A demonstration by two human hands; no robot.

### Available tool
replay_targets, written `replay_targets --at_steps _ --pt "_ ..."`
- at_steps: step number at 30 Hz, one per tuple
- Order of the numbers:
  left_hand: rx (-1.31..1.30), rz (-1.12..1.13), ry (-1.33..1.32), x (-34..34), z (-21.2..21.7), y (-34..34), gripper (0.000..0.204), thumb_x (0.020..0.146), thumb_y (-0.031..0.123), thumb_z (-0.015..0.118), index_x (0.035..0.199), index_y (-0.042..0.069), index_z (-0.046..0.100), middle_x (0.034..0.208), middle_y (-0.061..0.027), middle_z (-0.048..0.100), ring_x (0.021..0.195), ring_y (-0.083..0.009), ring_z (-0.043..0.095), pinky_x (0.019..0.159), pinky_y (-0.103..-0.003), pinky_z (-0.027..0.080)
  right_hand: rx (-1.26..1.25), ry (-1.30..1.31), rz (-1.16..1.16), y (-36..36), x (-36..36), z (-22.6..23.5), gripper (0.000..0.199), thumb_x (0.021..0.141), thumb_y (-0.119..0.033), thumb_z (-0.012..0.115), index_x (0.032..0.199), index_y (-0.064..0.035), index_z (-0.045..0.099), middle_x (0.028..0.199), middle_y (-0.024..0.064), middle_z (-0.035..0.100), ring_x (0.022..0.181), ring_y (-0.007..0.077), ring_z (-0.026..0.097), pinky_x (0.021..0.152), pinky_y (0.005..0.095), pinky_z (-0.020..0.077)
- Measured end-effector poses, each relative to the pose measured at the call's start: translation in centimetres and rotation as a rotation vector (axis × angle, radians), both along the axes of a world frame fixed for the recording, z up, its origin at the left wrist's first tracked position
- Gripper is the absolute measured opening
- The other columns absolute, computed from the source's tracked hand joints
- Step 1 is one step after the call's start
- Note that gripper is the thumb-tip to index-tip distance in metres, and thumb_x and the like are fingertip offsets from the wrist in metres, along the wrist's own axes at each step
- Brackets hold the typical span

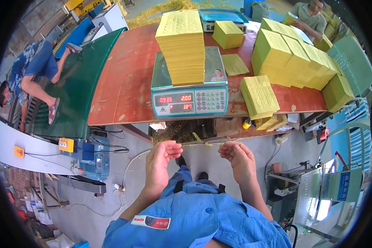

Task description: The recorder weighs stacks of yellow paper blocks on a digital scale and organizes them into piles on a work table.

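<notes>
Below the near edge of the red tabletop [124, 82], both hands are raised above the grey floor, each pinching one end of a thin pale straw-coloured strand [202, 143]. Left hand [161, 159]: palm turned inward, fingers curled, grip narrow, thumb and fingertips closed on the strand's left end. Right hand [237, 157]: fingers likewise curled, grip narrow, closed on the strand's right end. Strand: slender, flat or fibrous (too fine to tell), drawn nearly taut between the hands; long axis runs left to right, parallel to the tabletop's near edge, with a slight sag at the middle. Directly beyond it, a teal electronic scale [189, 89] sits on the tabletop with lit red digits facing the person, bearing a tall squared stack of yellow embossed paper sheets [182, 47]. To the right of the scale, a lower yellow paper stack [258, 97] overhangs the tabletop's near edge; a long row of yellow paper bundles [293, 60] lies farther back on the right. A single loose yellow sheet [234, 65] lies flat beside the scale. Another person in a green shirt [310, 18] is seated at the far right corner.
</notes>
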State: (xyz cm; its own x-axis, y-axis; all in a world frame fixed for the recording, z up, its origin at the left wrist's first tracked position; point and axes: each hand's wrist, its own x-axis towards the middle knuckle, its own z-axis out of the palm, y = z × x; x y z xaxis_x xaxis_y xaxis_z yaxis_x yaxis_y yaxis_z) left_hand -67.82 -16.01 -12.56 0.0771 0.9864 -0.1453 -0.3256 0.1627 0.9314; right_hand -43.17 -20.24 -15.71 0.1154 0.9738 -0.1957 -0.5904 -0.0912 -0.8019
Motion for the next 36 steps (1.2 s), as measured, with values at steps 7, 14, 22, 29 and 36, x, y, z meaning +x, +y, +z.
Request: replay_targets --at_steps 7,14,22,29,36 --pt "0.088 0.003 0.023 0.3 1.4 1.6 0.027 0.105 0.019 0.046 0.112 -0.001 0.063 0.104 -0.0149 0.070 0.094 -0.0218 0.067 0.086 -0.035 0.052 0.029 0.030 0.028 0.3 -0.1 -0.1 0.026 0.104 -0.016 0.048 0.112 0.0022 0.064 0.107 0.0135 0.069 0.101 0.0234 0.066 0.091 0.0369 0.0516" --pt "0.600 0.106 0.437 0.0 8.0 7.8 0.017 0.099 0.002 0.053 0.105 -0.001 0.068 0.103 -0.0098 0.070 0.093 -0.0151 0.066 0.088 -0.030 0.051 0.058 0.025 0.065 2.8 -0.7 0.6 0.026 0.104 -0.017 0.048 0.111 0.0018 0.065 0.106 0.0126 0.069 0.101 0.0214 0.066 0.090 0.0361 0.0516" --pt "1.096 0.072 0.721 0.4 14.6 18.9 0.017 0.088 -0.007 0.062 0.103 -0.003 0.069 0.109 -0.0119 0.069 0.103 -0.0200 0.066 0.090 -0.031 0.051 0.115 0.018 0.098 6.9 -2.8 3.0 0.025 0.103 -0.017 0.051 0.111 0.0020 0.066 0.107 0.0123 0.070 0.101 0.0210 0.066 0.092 0.0366 0.0516" --pt "1.259 -0.008 0.900 1.3 14.6 26.6 0.020 0.081 -0.001 0.072 0.101 0.000 0.070 0.111 -0.0100 0.069 0.107 -0.0239 0.064 0.089 -0.034 0.052 0.126 -0.054 0.080 11.2 -4.5 4.9 0.026 0.101 -0.017 0.052 0.111 0.0040 0.065 0.108 0.0167 0.069 0.101 0.0256 0.067 0.092 0.0398 0.0522" --pt "1.246 -0.127 0.865 1.2 14.2 29.8 0.016 0.078 -0.003 0.074 0.093 -0.001 0.068 0.104 -0.0104 0.070 0.094 -0.0249 0.066 0.081 -0.033 0.054 0.143 -0.065 0.060 13.7 -6.0 4.5 0.026 0.101 -0.016 0.052 0.113 0.0044 0.064 0.109 0.0168 0.069 0.102 0.0258 0.067 0.093 0.0391 0.0518"
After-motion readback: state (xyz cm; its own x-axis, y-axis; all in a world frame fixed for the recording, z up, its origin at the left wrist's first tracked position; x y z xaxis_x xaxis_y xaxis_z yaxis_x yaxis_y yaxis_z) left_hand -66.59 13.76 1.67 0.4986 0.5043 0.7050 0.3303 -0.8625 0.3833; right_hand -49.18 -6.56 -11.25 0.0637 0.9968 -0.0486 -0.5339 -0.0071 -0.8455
